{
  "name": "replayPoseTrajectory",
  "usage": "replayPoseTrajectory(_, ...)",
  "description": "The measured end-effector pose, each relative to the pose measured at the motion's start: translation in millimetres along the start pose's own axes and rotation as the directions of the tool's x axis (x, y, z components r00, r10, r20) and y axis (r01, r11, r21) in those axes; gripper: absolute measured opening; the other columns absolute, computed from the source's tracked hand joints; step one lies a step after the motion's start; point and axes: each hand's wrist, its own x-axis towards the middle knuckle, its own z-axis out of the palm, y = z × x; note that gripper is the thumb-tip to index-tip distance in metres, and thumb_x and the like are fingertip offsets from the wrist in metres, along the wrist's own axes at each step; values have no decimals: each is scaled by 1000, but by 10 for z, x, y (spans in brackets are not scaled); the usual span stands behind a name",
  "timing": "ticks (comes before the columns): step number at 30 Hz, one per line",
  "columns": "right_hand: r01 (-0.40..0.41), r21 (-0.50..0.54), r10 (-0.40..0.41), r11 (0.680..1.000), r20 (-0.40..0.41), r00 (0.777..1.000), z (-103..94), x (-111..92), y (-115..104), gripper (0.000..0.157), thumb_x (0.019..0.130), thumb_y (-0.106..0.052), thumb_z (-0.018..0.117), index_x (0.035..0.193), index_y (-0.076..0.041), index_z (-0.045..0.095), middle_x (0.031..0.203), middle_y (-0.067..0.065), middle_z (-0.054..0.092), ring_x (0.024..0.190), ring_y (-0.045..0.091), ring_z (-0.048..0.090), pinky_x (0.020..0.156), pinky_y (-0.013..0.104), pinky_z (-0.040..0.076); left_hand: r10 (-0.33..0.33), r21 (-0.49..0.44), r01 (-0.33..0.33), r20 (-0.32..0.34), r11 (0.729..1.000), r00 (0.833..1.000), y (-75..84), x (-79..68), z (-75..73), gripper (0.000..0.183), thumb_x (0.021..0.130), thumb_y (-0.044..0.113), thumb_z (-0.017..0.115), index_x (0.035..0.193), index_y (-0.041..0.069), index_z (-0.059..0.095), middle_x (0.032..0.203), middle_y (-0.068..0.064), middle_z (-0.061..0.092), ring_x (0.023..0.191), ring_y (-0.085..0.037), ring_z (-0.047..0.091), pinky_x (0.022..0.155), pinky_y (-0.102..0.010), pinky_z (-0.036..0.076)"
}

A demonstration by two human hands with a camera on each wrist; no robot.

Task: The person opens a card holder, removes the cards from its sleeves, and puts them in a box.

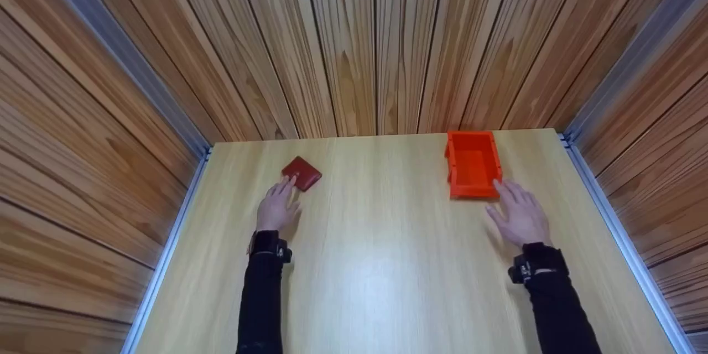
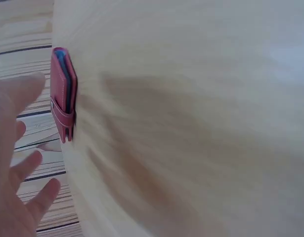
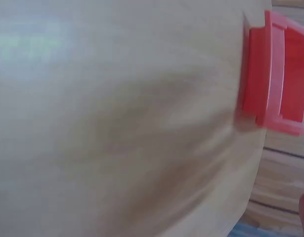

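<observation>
A dark red wallet [image 1: 302, 173] with a snap strap lies near the far left of the table. In the left wrist view, the wallet [image 2: 64, 94] shows stitched edges and a blue inside between its covers. My left hand [image 1: 276, 207] reaches toward it with fingers spread, and the fingertips overlap its near edge in the head view. On the right, an orange-red plastic bin [image 1: 473, 168] stands close to the back wall, its inside bare. Just in front of its near right corner is my right hand [image 1: 520, 213], fingers extended and holding nothing. The bin [image 3: 263, 71] also appears in the right wrist view.
The pale wooden table [image 1: 376, 265] is enclosed by a plank back wall [image 1: 354, 50] and plank side walls, with metal rails [image 1: 619, 232] along its sides. Each wrist wears a black strap with a camera [image 1: 268, 243].
</observation>
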Motion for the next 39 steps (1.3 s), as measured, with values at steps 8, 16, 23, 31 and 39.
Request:
replayPoseTrajectory(8,68,22,-69,997,38,997,204,213,-494,68,102,-39,61,161,-13,37,168,15,32,156,40,24,125,62,18,-141,-58,145,81,988,987,53,309,272,73,100,20,65,164,14,30,171,-15,24,152,-48,29,118,-63,33)
replayPoseTrajectory(16,210,29,-211,977,32,977,447,438,-1030,66,103,-39,60,159,-10,41,164,16,40,154,36,33,127,55,19,-196,-47,205,156,978,968,224,351,369,71,101,25,63,163,11,31,171,-18,20,157,-41,23,125,-55,27)
replayPoseTrajectory(23,237,40,-238,971,31,971,528,504,-1218,66,102,-41,62,158,-11,43,164,13,41,153,36,35,128,53,21,-40,-45,49,178,998,983,528,298,521,68,99,25,65,160,9,38,167,-19,30,153,-41,32,124,-53,30)
replayPoseTrajectory(31,257,55,-259,965,23,966,587,487,-1213,68,100,-40,64,157,-10,44,162,16,43,152,38,37,127,53,22,131,-67,-120,216,991,967,1106,194,745,66,97,24,67,157,9,43,166,-17,35,152,-40,36,122,-55,32)
replayPoseTrajectory(39,244,60,-246,968,23,969,585,456,-1177,67,100,-39,64,157,-10,44,162,16,42,153,37,35,127,53,22,236,11,-257,364,966,901,1669,117,942,68,102,36,62,162,21,34,171,-7,26,156,-31,30,125,-52,27)
